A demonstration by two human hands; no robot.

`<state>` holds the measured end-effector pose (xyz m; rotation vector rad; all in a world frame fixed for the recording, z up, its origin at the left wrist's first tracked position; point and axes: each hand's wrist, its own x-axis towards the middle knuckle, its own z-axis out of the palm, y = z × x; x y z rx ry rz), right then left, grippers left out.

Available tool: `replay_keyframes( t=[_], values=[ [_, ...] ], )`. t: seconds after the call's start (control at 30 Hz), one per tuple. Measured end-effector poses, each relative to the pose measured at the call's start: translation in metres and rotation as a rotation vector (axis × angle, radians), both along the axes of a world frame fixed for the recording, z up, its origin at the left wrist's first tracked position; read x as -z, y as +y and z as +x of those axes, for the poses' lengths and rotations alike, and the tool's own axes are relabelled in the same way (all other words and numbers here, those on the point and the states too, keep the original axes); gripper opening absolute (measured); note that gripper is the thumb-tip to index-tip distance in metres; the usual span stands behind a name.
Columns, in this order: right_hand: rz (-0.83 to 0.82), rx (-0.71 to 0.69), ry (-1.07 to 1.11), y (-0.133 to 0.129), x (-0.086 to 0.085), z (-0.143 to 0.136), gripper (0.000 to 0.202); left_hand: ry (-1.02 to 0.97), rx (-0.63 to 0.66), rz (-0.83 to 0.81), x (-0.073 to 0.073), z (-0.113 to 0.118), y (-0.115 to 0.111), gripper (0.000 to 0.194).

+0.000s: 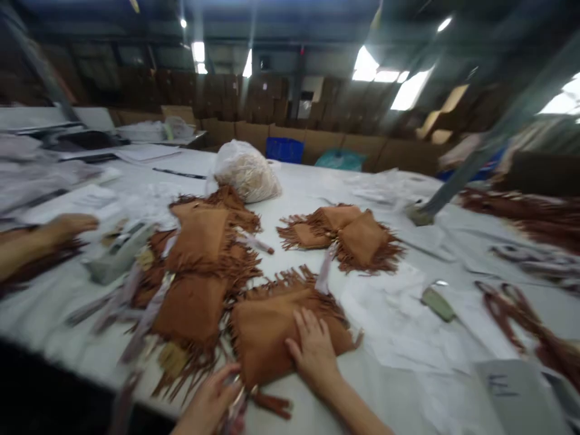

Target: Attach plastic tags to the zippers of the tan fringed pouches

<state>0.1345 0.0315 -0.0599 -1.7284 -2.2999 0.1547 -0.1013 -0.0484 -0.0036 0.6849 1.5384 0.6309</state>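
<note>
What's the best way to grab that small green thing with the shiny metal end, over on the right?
I'd pinch the green body across its long sides, coming from above and the near side with the right hand. It seems to lie flat, its metal end on the far side, out of the way.

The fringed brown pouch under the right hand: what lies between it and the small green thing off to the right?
Crumpled white wrapping lies between the fringed brown pouch and the small green thing, as the head view shows.
</note>
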Motion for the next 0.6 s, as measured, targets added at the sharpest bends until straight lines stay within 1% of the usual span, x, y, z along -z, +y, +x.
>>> replay_keyframes(
  t=[0.03, 0.07, 0.1, 0.17, 0.37, 0.5, 0.57, 0.6],
  values=[
    [0.022, -0.017, -0.01, 0.003, 0.0, -0.002, 0.056, -0.084, 0.035, 0.016, 0.008, -0.004, 0.001, 0.041],
    [0.047, -0.029, -0.015, 0.007, 0.002, -0.005, 0.056, -0.175, 0.061, 0.068, 0.015, -0.008, 0.003, 0.043],
    [0.067, -0.036, -0.021, 0.009, 0.005, -0.006, 0.057, -0.227, 0.08, 0.095, 0.021, -0.011, 0.004, 0.044],
    [0.084, -0.054, -0.038, 0.012, 0.009, -0.009, 0.057, -0.24, 0.051, 0.085, 0.03, -0.016, 0.007, 0.045],
    [0.099, -0.051, -0.08, 0.006, 0.009, -0.007, 0.058, -0.316, -0.01, 0.051, 0.033, -0.015, 0.013, 0.047],
    [0.081, -0.045, -0.052, 0.012, 0.009, -0.008, 0.057, -0.359, -0.022, 0.051, 0.035, -0.017, 0.017, 0.042],
    [0.045, -0.038, 0.014, 0.012, 0.003, -0.008, 0.057, -0.377, -0.038, 0.054, 0.034, -0.018, 0.018, 0.038],
    [0.036, -0.026, 0.077, 0.008, -0.003, -0.008, 0.057, -0.386, -0.047, 0.053, 0.034, -0.019, 0.018, 0.036]
  ],
)
